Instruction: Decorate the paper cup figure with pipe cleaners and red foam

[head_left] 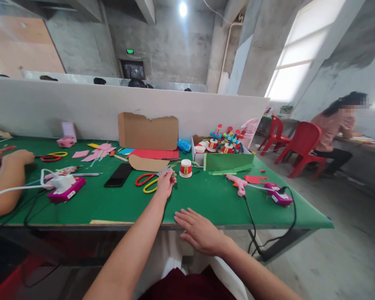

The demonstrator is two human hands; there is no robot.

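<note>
My left hand (166, 183) is closed in a pinch above the green table, its fingertips at a small greenish piece that is mostly hidden. Just right of it stands a red and white paper cup (186, 168), upside down, with a green striped strip (175, 164) near its left side. Scissors (150, 180) with one red and one yellow handle lie beside my left hand, their blades partly behind it. My right hand (198, 229) is open, palm down with fingers stretched out, at the table's front edge, holding nothing.
A box (228, 161) of finished cup figures stands at the back right. A pink glue gun (238, 184) and a purple power strip (278, 194) lie right, with cables over the edge. Left are a black phone (118, 175) and a co-worker's arm (9, 179). Cardboard (148, 132) leans on the divider.
</note>
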